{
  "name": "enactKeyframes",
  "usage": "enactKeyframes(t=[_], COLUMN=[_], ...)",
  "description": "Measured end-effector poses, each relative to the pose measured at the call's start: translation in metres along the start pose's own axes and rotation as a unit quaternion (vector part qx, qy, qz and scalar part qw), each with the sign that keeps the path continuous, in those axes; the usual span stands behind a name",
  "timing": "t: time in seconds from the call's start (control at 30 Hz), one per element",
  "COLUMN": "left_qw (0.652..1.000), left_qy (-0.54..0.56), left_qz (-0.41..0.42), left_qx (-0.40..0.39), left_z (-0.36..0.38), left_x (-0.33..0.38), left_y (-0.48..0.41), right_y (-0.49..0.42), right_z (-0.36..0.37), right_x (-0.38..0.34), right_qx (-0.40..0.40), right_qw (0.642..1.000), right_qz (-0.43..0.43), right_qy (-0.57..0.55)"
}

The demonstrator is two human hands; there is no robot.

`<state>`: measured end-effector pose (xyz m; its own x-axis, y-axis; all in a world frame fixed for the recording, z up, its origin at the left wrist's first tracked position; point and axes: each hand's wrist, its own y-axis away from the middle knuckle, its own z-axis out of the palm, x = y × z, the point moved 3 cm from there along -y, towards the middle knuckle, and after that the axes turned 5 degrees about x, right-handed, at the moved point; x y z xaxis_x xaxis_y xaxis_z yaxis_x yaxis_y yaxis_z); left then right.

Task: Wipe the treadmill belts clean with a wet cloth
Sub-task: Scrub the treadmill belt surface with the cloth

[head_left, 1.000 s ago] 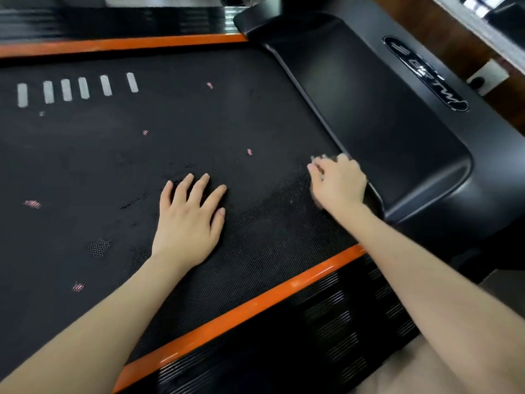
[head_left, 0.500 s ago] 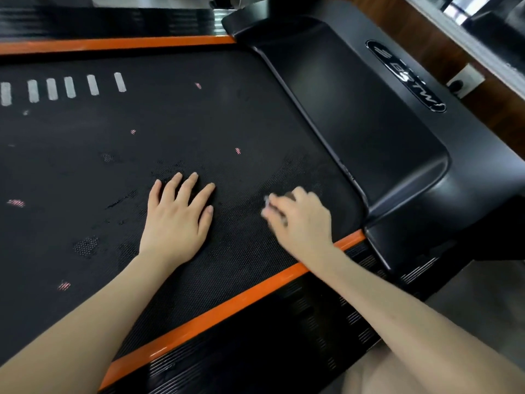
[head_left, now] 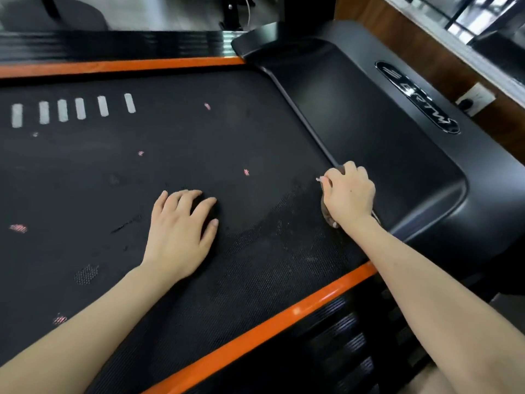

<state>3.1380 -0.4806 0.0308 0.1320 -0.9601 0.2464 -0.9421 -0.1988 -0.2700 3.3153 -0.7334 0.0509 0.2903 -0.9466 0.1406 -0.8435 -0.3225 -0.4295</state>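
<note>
The right hand (head_left: 348,194) curls its fingers (head_left: 331,177) round the cloth (head_left: 326,213) at the belt (head_left: 170,132) edge, the left hand (head_left: 179,234) lies flat with loose fingers, and most specks (head_left: 246,172) look unwiped.

The belt (head_left: 227,137) is black with a fine dotted texture and lies flat, filling most of the view. A row of white bars is printed near its far left, and small pink marks are scattered over it. Dull, streaky patches show on its right part. The cloth (head_left: 326,213) is dark and bunched, mostly hidden under the right hand (head_left: 348,196) that grips it, pressed on the belt's right edge.
</note>
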Motion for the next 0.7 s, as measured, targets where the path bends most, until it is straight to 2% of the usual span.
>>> enactKeyframes(t=[0.2, 0.33, 0.47, 0.53, 0.63, 0.7], left_qw=[0.999, 0.997, 0.998, 0.999, 0.999, 0.999], left_qy=[-0.051, -0.068, -0.055, -0.050, -0.046, -0.045], left_qz=[0.012, -0.004, -0.015, -0.013, -0.012, -0.012], left_qx=[-0.002, -0.027, -0.014, -0.012, -0.009, -0.011], left_z=[0.010, 0.021, 0.029, 0.029, 0.029, 0.029], left_x=[-0.024, -0.041, -0.047, -0.048, -0.049, -0.048], left_y=[-0.066, -0.095, -0.093, -0.093, -0.094, -0.093], right_y=[-0.055, -0.067, -0.061, -0.043, -0.023, -0.034], right_z=[0.024, 0.035, 0.027, 0.020, 0.016, 0.019], right_x=[-0.026, -0.029, -0.034, -0.042, -0.044, -0.041], right_qx=[0.062, 0.067, 0.058, 0.041, 0.038, 0.040], right_qw=[0.996, 0.993, 0.987, 0.992, 0.997, 0.996], right_qz=[0.010, -0.014, -0.011, -0.008, -0.054, -0.073], right_qy=[-0.063, -0.095, -0.149, -0.121, -0.043, -0.029])
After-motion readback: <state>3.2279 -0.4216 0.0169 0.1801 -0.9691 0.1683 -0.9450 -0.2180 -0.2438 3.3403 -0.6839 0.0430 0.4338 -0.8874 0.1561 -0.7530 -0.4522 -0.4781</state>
